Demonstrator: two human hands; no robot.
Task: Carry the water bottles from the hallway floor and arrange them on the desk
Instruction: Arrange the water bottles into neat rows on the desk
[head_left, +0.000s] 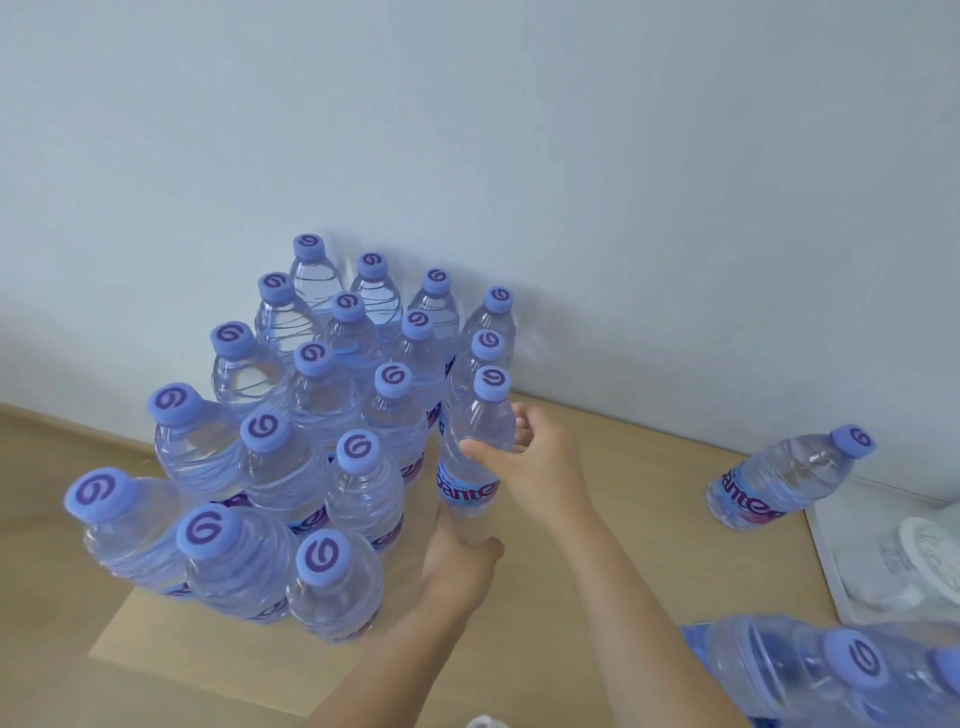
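Both hands are holding one water bottle (475, 441) at the right edge of the upright cluster of bottles (291, 441) on the wooden table (597, 571). Its long axis is standing near vertical, cap up, leaning slightly right. The left hand (457, 556) is wrapping its grip round the base; the right hand (535, 457) is curling its grip round the shoulder. A lone bottle (779, 475) is standing well apart to the right, beside a white tray (831, 566).
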